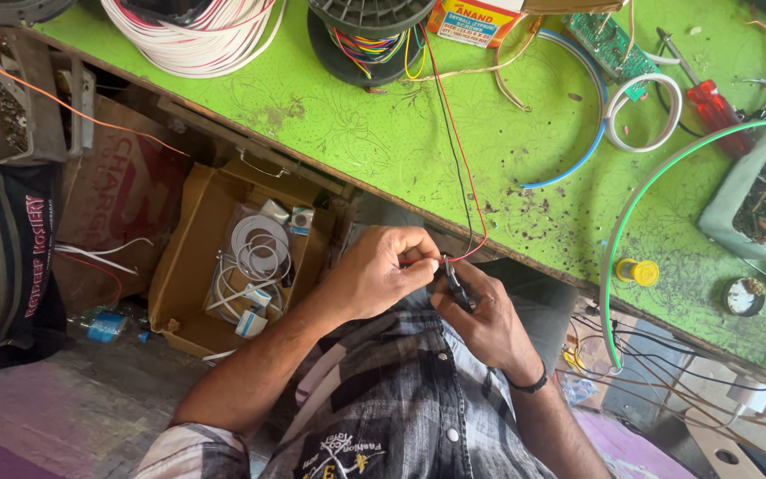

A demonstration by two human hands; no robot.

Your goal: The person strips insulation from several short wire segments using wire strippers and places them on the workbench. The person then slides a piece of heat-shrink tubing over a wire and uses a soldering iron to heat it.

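Wires, one red and one black (459, 168), run as a thin pair down from a dark plastic spool (367, 35) across the green table (383, 133) and over its edge to the person's hands. The left hand (379, 270) is closed, thumb and forefinger pinching the red end of the pair just below the table's edge. The right hand (480, 315) is curled shut around a small dark tool (456, 286), slim and pointed, whose tip meets the wire right beside the left fingertips; whether it is a cutter or a stripper I cannot tell. A dark band circles the right wrist.

The tabletop is a matte lime sheet printed with faint swirls and pitted with dark scorch marks and scuffs. On it lie a thick coil of white cable with red stripes (192, 35), a loose ring of white tubing (642, 111), a curved blue strip (578, 151), a long green hoop of cable (631, 222), a green circuit board (612, 44), a red-handled screwdriver (711, 102), a small yellow reel (638, 271) and a round metal tin (743, 296). Below the table an open cardboard box (190, 257) holds coiled white cords. The person wears a grey checked shirt (401, 390) of soft woven cloth.
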